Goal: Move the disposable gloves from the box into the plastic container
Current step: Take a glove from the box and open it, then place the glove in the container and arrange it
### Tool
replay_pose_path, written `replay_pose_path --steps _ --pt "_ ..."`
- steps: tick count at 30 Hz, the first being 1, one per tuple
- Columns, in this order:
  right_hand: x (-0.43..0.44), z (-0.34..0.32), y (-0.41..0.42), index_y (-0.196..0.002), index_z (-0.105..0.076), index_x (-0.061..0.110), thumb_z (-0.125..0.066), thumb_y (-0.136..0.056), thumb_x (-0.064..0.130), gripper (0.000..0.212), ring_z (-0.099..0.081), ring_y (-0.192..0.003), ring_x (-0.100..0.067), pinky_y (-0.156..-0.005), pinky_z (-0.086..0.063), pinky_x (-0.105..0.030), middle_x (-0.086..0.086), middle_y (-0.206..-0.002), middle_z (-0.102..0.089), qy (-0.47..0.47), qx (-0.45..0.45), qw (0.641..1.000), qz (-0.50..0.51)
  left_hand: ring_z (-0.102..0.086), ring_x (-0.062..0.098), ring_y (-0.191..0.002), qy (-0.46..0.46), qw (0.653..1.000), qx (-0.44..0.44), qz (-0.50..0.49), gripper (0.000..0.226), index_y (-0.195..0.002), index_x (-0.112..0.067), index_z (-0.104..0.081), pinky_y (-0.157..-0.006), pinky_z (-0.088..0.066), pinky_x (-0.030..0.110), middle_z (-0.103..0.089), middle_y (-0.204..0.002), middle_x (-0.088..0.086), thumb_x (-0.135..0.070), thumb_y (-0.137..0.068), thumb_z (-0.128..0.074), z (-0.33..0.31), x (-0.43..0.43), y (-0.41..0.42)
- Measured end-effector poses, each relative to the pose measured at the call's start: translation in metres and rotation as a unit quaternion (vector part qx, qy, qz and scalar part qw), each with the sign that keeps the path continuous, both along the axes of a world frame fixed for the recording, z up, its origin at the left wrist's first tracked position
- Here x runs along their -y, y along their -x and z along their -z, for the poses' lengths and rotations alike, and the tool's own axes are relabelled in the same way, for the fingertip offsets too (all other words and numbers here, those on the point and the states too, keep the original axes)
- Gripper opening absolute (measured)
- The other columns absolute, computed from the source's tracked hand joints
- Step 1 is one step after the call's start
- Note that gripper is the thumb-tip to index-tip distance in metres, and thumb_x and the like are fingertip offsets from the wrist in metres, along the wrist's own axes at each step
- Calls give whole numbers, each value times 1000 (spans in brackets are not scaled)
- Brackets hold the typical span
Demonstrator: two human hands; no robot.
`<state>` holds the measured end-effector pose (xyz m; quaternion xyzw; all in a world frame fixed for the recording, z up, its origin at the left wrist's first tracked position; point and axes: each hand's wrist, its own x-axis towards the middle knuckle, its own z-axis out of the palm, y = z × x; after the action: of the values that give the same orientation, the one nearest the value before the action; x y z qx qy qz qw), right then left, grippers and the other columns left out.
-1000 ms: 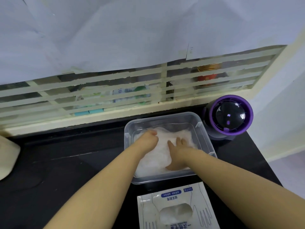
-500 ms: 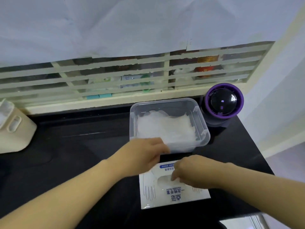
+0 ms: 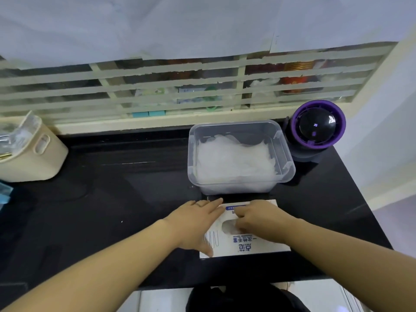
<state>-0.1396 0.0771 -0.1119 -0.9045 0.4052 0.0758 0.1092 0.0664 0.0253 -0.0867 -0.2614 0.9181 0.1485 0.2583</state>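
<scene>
Left grip (image 3: pixel 198 221) lies flat on the left part of the box (image 3: pixel 249 244). Its fingers are straight and point away to the right, and the thumb reaches down to the box's near-left corner. It presses the top panel and holds nothing. Its forearm comes in from the lower left, low over the black worktop (image 3: pixel 123 199).

Right grip (image 3: pixel 258 219) rests on the right half of the box, forearm entering from the lower right. Its fingers are curled, with the tips drawn in at the right edge of the oval opening (image 3: pixel 226 228), where pale film shows. Whether those tips have hold of a glove cannot be told.

The box lies flat near the worktop's front edge, printed side up. Just beyond it stands the clear, open-topped plastic container (image 3: pixel 191 154) with a crumpled heap of translucent gloves (image 3: pixel 234 161) inside. A purple-ringed round device (image 3: pixel 317 129) stands just right of the container. A beige bin (image 3: pixel 31 154) sits well apart at the far left.
</scene>
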Motion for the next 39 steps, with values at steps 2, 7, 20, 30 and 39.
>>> replay_pose_path --steps 2,7,20,30,39 --pt "-4 -3 7 -70 -63 22 -84 -61 11 25 -42 -39 -19 -38 -31 -24 3 -64 -50 20 23 1000 7 -7 20 -149 -1 1000 7 -3 108 -156 -21 0 -121 -12 37 9 -163 -3 -57 -80 -67 -2 -1 1" --pt "-8 -42 9 -75 -67 23 -56 -86 26 16 -47 -49 -13 -42 -35 -25 8 -74 -53 60 134 986 81 -14 26 -148 22 999 46 6 110 -156 -20 1 -120 -15 45 6 -164 0 -59 -79 -67 -6 -3 8" --pt "15 -126 39 -82 -56 28 -49 -98 25 18 -54 -85 -13 -81 -46 -27 6 -86 -57 -64 399 804 436 -53 0 -107 -214 950 -100 -205 48 -128 -36 -43 -86 -41 7 -52 -118 -24 -42 -87 -68 -76 -6 23" --pt "5 -122 37 -89 -62 2 -40 -99 6 24 -65 -58 -15 -51 -51 -25 -8 -69 -67 -423 625 475 452 -69 20 -103 -442 652 -380 -486 64 -123 -16 -64 -88 -54 36 -72 -112 6 -57 -74 -63 -109 23 25" --pt "8 -117 38 -126 -60 12 -49 -90 60 62 -63 -110 -29 -93 -50 -45 -11 -119 -66 -476 656 407 421 -70 4 -72 -275 683 -408 -541 15 -96 -17 -70 -55 -48 13 -74 -93 1 -30 -93 -62 -114 34 37"
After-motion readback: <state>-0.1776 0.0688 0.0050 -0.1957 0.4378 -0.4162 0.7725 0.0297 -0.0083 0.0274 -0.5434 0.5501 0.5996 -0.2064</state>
